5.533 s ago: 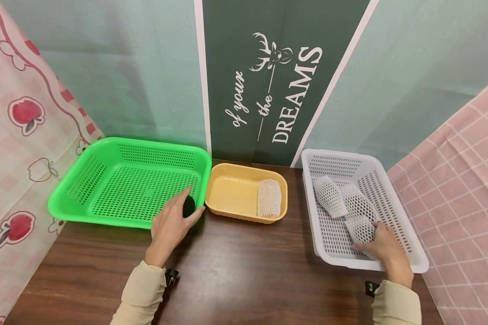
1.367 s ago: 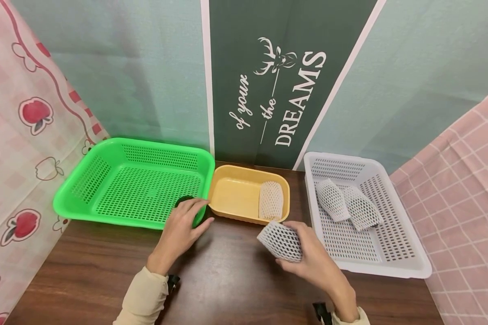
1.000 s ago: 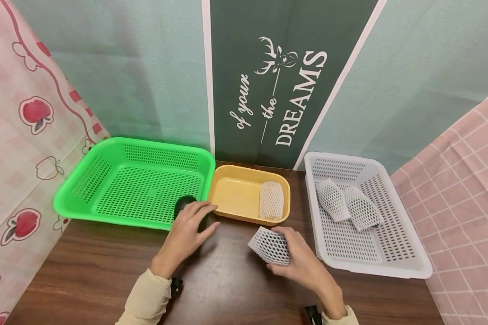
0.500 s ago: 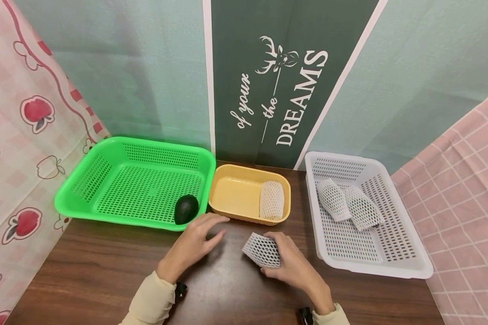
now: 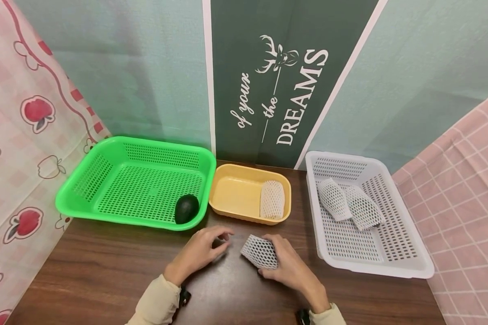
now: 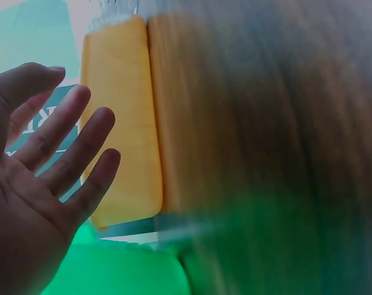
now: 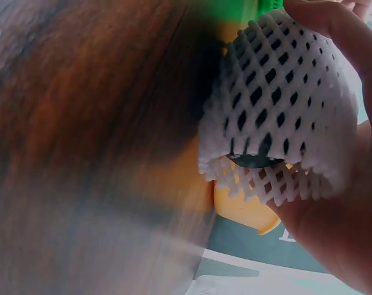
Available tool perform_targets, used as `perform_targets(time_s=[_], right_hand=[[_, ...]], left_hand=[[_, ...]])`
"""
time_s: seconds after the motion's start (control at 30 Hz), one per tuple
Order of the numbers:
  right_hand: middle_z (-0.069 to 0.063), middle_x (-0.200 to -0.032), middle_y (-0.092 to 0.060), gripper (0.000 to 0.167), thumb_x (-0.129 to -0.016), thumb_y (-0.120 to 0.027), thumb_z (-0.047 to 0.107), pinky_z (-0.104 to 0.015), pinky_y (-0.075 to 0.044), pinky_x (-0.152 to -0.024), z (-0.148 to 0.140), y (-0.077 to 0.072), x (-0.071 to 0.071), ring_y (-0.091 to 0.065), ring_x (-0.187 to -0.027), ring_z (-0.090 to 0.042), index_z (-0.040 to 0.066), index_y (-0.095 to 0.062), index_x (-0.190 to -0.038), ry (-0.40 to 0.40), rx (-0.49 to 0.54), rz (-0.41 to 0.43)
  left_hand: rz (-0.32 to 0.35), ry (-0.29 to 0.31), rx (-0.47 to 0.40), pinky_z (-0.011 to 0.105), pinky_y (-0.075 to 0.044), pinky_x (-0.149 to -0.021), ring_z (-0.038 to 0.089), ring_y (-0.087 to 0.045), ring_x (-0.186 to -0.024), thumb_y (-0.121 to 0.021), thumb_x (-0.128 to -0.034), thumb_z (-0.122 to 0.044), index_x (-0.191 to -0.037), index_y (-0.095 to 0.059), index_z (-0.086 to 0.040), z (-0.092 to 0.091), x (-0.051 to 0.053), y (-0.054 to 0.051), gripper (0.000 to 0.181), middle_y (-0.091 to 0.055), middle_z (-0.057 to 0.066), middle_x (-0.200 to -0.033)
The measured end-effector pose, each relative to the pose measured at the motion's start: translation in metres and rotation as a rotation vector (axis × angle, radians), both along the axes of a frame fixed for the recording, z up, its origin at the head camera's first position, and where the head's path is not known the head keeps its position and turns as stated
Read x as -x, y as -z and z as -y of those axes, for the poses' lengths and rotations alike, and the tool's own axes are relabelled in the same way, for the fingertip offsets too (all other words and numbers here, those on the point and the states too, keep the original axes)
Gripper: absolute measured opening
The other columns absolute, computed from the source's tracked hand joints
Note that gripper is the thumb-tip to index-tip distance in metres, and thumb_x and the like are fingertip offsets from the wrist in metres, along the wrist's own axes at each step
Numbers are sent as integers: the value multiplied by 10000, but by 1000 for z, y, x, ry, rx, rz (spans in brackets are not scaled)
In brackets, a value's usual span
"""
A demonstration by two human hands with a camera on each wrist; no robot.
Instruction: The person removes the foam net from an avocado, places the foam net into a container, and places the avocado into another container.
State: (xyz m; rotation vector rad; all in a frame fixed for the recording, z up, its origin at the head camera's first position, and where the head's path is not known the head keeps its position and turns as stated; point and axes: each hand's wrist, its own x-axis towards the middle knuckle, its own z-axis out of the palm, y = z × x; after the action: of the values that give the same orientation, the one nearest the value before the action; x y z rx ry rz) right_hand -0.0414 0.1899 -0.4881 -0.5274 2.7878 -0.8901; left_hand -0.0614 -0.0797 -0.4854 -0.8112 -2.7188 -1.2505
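Right hand: The right hand (image 5: 289, 267) grasped a netted piece (image 5: 260, 252), thumb on the near side and fingers over the far side; this wrap-around hold seemed meant to steady it without crushing the soft mesh.
Netted piece: It tilted between the two hands, over or on the brown table (image 5: 236, 295) (the views did not settle which). A dark surface showed through the white foam and at one open end.
Left hand: The left hand (image 5: 201, 248) held nothing, its fingers loosely bent; its place opposite the right hand suggested a two-handed way of working.
Green basket: The green basket (image 5: 146, 189) sat beyond and left of the left hand. A bare dark oval (image 5: 186, 209) lay in the corner nearest that hand, probably for a short reach.
Yellow tray: Ahead of both hands, the yellow tray (image 5: 236, 194) had a foam sleeve (image 5: 272, 199) at its right end, apparently within reach of either hand.
White basket: Right of the right hand and farther off, the white basket (image 5: 354, 246) contained two wrapped pieces (image 5: 333, 200), touching, perhaps kept there to suit that hand.
Wall lettering: Past both hands, a dark green panel (image 5: 236, 49) read "of your", "the" and "DREAMS", turned sideways, beside a deer drawing (image 5: 282, 56). No brand was legible.
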Motion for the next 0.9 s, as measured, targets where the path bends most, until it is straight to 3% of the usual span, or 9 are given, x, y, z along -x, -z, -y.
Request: perform_targets(time_s=[0.2, 0.43, 0.73, 0.9], right_hand=[[61, -1227, -566, 791, -674, -893, 251, -369, -492, -925, 0, 1, -1, -527, -1095, -113, 151, -504, -1356, 11, 24, 11], [-9, -1277, -583, 931, -612, -945, 272, -427, -494, -980, -8, -1, 1, -567, -1145, -155, 113, -480, -1402, 15, 48, 21], [-57, -1209, -653, 822, -577, -963, 220, -405, -525, -937, -13, -2, 2, -638, -1090, -198, 48, -573, -1281, 42, 29, 36], [-74, -1202, -673, 785, -571, -963, 215, -405, -533, -919, -14, -2, 4, -653, -1071, -206, 38, -604, -1246, 35, 6, 32]], left_hand=[[54, 24, 5, 272, -571, -799, 78, -685, -858, -737, -873, -105, -1093, -704, -101, -7, -2, 8, 223, -745, 5, -937], [82, 50, 15, 271, -570, -779, 133, -698, -847, -755, -863, -121, -1062, -711, -79, -11, -3, 13, 208, -746, 17, -936], [150, 100, 28, 282, -564, -859, 114, -704, -937, -736, -887, -169, -1041, -715, -119, -17, -4, 12, 163, -754, -11, -999], [123, 91, 62, 331, -540, -924, 118, -686, -1007, -729, -894, -198, -1054, -709, -161, -24, -5, 11, 166, -745, -47, -1039]])
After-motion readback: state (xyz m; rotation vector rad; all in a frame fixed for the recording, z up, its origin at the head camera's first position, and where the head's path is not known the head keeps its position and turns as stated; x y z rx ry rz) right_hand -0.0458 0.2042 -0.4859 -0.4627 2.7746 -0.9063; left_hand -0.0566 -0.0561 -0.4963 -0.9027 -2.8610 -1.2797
